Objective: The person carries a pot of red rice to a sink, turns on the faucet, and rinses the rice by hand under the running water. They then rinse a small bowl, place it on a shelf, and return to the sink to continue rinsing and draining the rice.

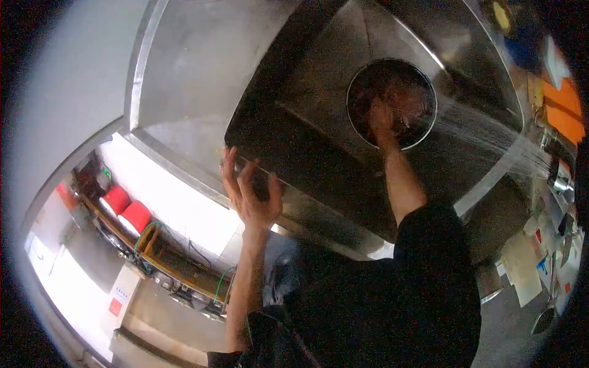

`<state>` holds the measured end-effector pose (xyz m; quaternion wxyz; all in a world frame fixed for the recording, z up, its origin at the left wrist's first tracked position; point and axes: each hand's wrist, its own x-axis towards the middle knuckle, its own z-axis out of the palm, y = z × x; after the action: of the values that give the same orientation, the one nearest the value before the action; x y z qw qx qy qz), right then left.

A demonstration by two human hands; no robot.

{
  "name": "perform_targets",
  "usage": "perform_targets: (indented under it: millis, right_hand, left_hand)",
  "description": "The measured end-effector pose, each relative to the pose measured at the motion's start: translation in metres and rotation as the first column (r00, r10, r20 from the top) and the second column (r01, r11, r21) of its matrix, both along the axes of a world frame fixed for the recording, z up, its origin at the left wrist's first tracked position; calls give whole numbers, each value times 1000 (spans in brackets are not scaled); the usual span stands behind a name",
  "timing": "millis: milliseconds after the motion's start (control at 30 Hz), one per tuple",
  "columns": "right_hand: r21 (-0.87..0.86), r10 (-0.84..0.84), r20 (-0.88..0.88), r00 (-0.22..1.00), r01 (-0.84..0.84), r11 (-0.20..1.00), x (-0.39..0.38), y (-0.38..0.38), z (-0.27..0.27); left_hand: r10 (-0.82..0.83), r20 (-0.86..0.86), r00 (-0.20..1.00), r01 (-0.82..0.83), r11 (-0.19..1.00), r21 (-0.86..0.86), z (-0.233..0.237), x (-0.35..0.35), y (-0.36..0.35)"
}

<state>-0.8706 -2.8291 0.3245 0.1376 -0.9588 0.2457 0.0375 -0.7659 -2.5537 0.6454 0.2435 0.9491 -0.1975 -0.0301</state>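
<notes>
A round metal-rimmed bowl (352, 126) stands in the steel sink (319, 119), with reddish contents that are too blurred to make out. Inside it is my right hand (381, 119), its fingers partly hidden among those contents. Water sprays from a shower-like tap head (561, 178) at the right toward the bowl. My left hand (254, 193) is at the near edge of the sink, fingers spread and bent, with nothing held in it.
A steel drainboard (196, 67) lies left of the sink. Red objects (134, 214) sit on a shelf at the lower left. Orange sheets (563, 109) and pale papers (521, 276) are at the right.
</notes>
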Motion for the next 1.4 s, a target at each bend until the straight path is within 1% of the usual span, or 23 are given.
perform_targets:
  millis: [33,67,100,133,233,300,333,400,433,500,567,633,667,700,767,800,933,1000,1067,1200,1267,1333,1400]
  right_hand:
    - [104,-12,-173,985,30,994,2,-8,-5]
    - [159,-25,-267,963,69,985,4,-16,-11]
    - [197,-33,-340,940,106,975,12,-23,-10]
    - [185,-43,-356,934,116,976,18,-22,4]
    - [-13,-94,-234,968,94,996,27,-7,52]
    - [-84,-89,-107,990,81,993,16,-4,57]
    - [-80,-93,-104,990,84,993,10,-6,53]
    - [-20,-114,-207,972,113,993,16,-22,42]
    - [16,-107,-312,944,118,993,26,-34,41]
    - [84,-43,-520,853,100,991,52,-52,58]
    - [97,-7,-599,801,82,992,75,-52,89]
    - [3,-45,-524,851,55,998,74,-30,99]
    - [-97,-79,-439,895,40,994,72,-24,103]
    - [-97,-79,-440,895,41,994,64,-24,91]
    - [40,-200,-213,956,213,976,45,-24,56]
    - [39,-205,-214,955,218,975,47,-29,52]
    - [146,-62,-372,926,125,981,64,-55,44]
    - [179,-19,-394,919,97,979,75,-53,40]
    - [137,-37,-345,938,89,987,75,-38,39]
    - [-116,-247,-84,965,237,965,68,-10,19]
    - [-133,-263,-143,954,245,960,65,-16,22]
    - [-58,-185,-371,910,176,983,73,-35,48]
    - [55,-25,-610,792,73,996,81,-50,95]
  left_hand:
    - [-14,7,1000,14,1000,-11,0,1,-1]
    - [-28,19,999,28,999,-28,-2,2,-2]
    - [-32,19,999,33,999,-34,-2,1,-4]
    - [-23,15,1000,24,999,-28,-2,0,-4]
    - [-17,18,1000,18,1000,-24,-1,3,-4]
    - [-2,10,1000,2,1000,-10,-1,2,-2]
    - [-13,18,1000,13,1000,-8,-2,2,-1]
    - [-30,24,999,30,1000,-1,-3,2,0]
    - [-28,20,999,28,1000,-3,-3,2,0]
    - [-26,13,1000,26,1000,-5,-2,0,0]
    - [-9,0,1000,9,1000,-28,-4,2,-1]
    - [-13,0,1000,13,1000,-5,-4,2,1]
    - [-22,3,1000,22,1000,14,-4,2,1]
    - [-23,2,1000,23,1000,14,-4,1,-1]
    - [-8,-20,1000,8,1000,8,-1,0,-2]
    - [-13,-21,1000,13,1000,7,-1,0,-2]
    - [-40,-3,999,40,999,-3,0,1,-1]
    - [-37,15,999,37,999,9,-3,6,-2]
    - [-51,13,999,51,999,11,-1,3,0]
    - [-35,-11,999,35,999,-6,0,3,-2]
    - [-43,-17,999,43,999,13,3,3,-3]
    - [-33,-16,999,33,999,-8,0,2,-4]
    - [-19,-17,1000,19,1000,-16,0,3,-2]
